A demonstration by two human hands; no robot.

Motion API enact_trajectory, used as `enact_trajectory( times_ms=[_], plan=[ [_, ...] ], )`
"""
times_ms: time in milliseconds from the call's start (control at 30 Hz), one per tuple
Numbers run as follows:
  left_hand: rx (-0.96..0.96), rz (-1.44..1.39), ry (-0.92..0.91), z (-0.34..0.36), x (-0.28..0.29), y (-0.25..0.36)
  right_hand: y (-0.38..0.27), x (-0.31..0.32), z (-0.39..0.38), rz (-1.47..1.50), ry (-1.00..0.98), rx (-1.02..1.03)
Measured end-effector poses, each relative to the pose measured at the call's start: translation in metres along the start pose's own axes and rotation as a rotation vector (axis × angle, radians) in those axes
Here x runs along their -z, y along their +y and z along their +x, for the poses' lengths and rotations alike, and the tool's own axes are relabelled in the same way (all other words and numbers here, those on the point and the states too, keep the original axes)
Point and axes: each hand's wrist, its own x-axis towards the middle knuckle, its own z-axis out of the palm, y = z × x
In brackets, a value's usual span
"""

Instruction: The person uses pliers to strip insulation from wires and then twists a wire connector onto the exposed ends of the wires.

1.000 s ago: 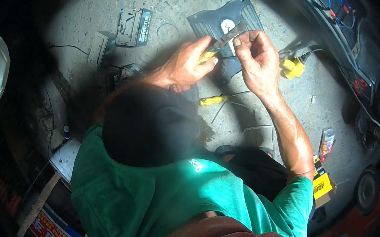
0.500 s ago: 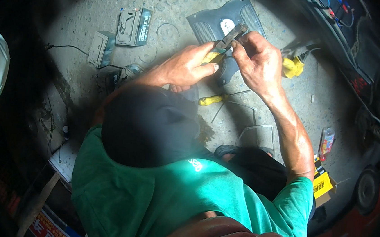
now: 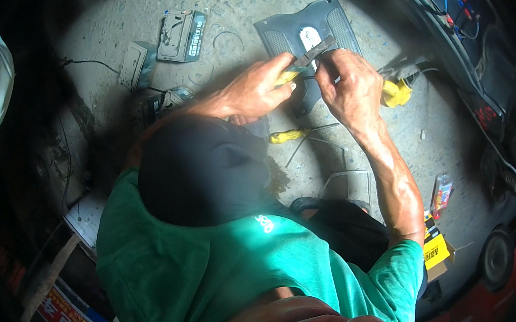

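Hands raised together, left hand [image 3: 258, 90] fingers gripping yellow-handled pliers [image 3: 303, 64], right hand [image 3: 350, 86] fingers pinching its tip.

A second ago the left hand [image 3: 258, 90] and the right hand [image 3: 350, 86] met with only a yellow handle showing between them. Now a dark flat tool [image 3: 313, 50] with that yellow handle stands out between the hands, slanting up to the far right over the grey panel [image 3: 281, 37].
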Motion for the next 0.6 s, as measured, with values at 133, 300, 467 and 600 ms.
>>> enact_trajectory(
  times_ms=[133,300,467,600],
  plan=[
    [-0.454,0.076,0.165,0.011,-0.009,-0.026,-0.008,0.000,0.001,0.193,-0.034,-0.248],
    [-0.370,-0.751,-0.134,0.040,-0.006,-0.019,-0.018,0.020,0.008,0.347,-0.280,-0.332],
    [-0.448,-0.904,0.037,0.043,0.002,-0.019,0.009,0.034,-0.010,0.532,-0.471,-0.431],
    [-0.316,-1.003,-0.148,0.037,-0.006,-0.032,0.003,0.027,-0.011,0.860,-0.303,-0.231]
  ],
)
